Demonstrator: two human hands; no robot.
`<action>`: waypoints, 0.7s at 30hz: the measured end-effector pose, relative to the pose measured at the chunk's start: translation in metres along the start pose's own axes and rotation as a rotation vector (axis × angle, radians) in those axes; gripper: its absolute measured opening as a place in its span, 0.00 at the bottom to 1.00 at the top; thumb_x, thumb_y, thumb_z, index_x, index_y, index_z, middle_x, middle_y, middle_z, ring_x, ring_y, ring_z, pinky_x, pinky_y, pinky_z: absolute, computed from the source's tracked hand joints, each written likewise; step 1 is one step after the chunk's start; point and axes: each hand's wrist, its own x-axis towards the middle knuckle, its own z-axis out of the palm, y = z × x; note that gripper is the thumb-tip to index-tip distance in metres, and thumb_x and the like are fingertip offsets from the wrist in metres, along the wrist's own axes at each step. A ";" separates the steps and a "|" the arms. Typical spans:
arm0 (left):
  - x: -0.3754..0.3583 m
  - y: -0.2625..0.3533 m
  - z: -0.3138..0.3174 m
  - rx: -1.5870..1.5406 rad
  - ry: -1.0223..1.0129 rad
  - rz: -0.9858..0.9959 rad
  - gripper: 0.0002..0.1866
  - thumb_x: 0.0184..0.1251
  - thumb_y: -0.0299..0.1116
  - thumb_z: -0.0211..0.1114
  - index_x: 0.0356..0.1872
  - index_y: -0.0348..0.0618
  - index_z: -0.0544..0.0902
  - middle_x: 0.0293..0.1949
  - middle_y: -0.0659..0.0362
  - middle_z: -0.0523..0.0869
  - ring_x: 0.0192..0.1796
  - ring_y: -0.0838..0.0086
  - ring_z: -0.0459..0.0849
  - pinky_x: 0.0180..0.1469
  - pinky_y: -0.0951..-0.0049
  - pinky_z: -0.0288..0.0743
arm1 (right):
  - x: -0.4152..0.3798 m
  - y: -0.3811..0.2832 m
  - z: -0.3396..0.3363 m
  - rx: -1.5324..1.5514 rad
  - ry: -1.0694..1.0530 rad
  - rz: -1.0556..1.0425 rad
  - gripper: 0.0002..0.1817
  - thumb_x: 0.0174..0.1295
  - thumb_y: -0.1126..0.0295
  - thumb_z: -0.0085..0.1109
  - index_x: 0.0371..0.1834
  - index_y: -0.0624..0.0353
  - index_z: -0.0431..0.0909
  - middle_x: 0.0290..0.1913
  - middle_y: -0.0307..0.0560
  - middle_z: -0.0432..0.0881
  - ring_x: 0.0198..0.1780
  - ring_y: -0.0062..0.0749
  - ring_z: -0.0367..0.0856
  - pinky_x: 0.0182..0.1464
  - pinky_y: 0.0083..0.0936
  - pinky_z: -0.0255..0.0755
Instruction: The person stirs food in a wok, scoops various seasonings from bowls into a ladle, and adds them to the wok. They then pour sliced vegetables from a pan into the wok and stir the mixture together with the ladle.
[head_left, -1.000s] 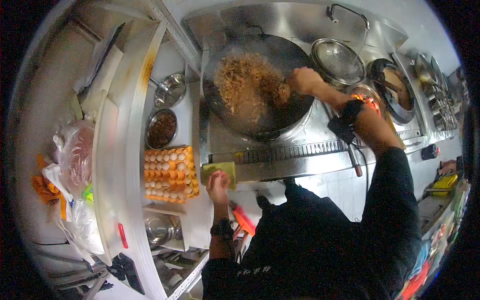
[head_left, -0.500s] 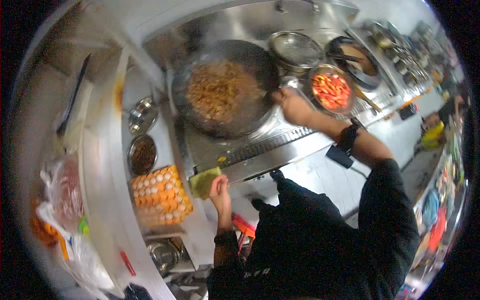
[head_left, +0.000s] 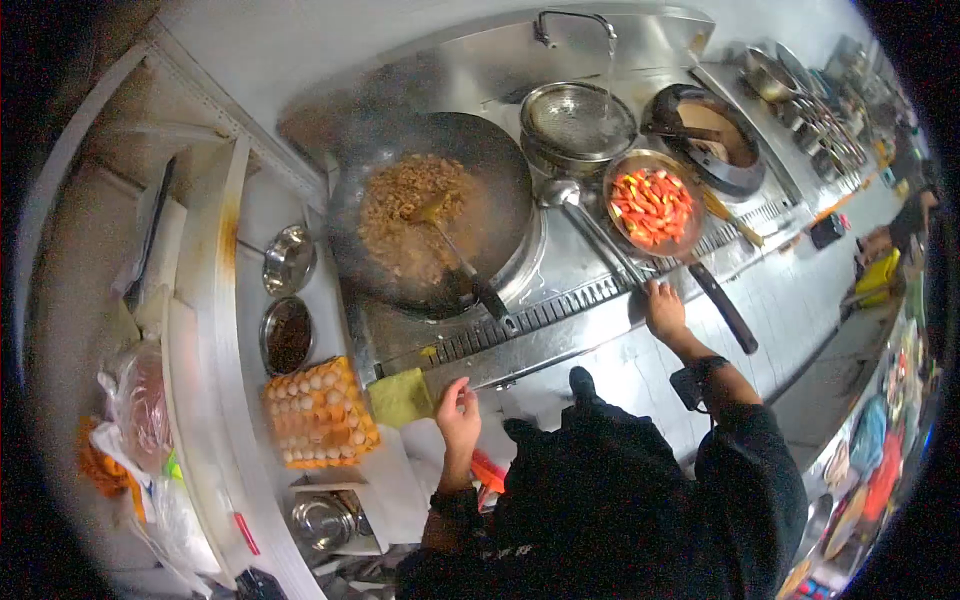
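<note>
- I judge I'm taking up the ladle point(head_left: 600, 236); my right hand point(head_left: 665, 315) is closed around its handle end at the steel counter's point(head_left: 565, 255) front edge.
- Lifting it calls for keeping clear of the pan point(head_left: 625, 240) of red pieces point(head_left: 655, 205) just beside.
- My left hand point(head_left: 460, 417) curls loosely, nothing seen in it, beside the cloth point(head_left: 400, 397) at the front left corner.
- The wok point(head_left: 505, 185), holding browned food point(head_left: 405, 190), sits toward the left edge.
- Tap point(head_left: 543, 32) running at the back edge; pale floor point(head_left: 640, 375) below.

Ladle handle point(head_left: 606, 242) partly out of sight inside the right hand point(head_left: 665, 312), dark bowl contents point(head_left: 289, 338) indistinct
</note>
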 end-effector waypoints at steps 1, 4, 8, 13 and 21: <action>0.003 0.010 0.006 0.051 -0.004 0.025 0.12 0.55 0.22 0.61 0.42 0.39 0.80 0.36 0.55 0.80 0.35 0.70 0.80 0.38 0.75 0.74 | 0.005 0.000 -0.006 0.081 -0.068 0.012 0.27 0.52 0.71 0.54 0.57 0.63 0.59 0.47 0.58 0.72 0.47 0.57 0.73 0.47 0.44 0.71; 0.021 0.053 0.024 0.190 0.020 0.162 0.13 0.52 0.21 0.60 0.41 0.38 0.79 0.37 0.51 0.80 0.37 0.63 0.80 0.39 0.70 0.75 | 0.005 -0.007 -0.021 0.331 -0.105 -0.018 0.23 0.50 0.71 0.58 0.50 0.64 0.63 0.42 0.62 0.75 0.42 0.59 0.77 0.44 0.44 0.72; 0.039 0.086 0.045 0.291 0.134 0.365 0.12 0.52 0.21 0.60 0.40 0.37 0.79 0.40 0.49 0.79 0.41 0.56 0.78 0.44 0.65 0.73 | -0.014 -0.031 -0.098 0.740 -0.163 -0.010 0.19 0.51 0.68 0.57 0.45 0.66 0.69 0.29 0.61 0.78 0.35 0.56 0.79 0.40 0.38 0.72; 0.041 0.083 0.059 0.252 0.075 0.324 0.12 0.52 0.23 0.60 0.40 0.37 0.79 0.42 0.49 0.79 0.44 0.54 0.78 0.47 0.62 0.72 | 0.082 -0.021 -0.124 0.870 0.112 -0.113 0.21 0.52 0.68 0.57 0.49 0.66 0.68 0.29 0.62 0.78 0.34 0.56 0.79 0.38 0.39 0.73; 0.019 0.064 0.019 0.361 0.143 0.261 0.14 0.51 0.24 0.60 0.41 0.39 0.78 0.45 0.49 0.78 0.47 0.53 0.77 0.50 0.61 0.71 | 0.212 0.000 -0.173 0.112 0.045 -0.290 0.10 0.50 0.73 0.50 0.33 0.67 0.70 0.29 0.64 0.79 0.29 0.55 0.79 0.31 0.43 0.71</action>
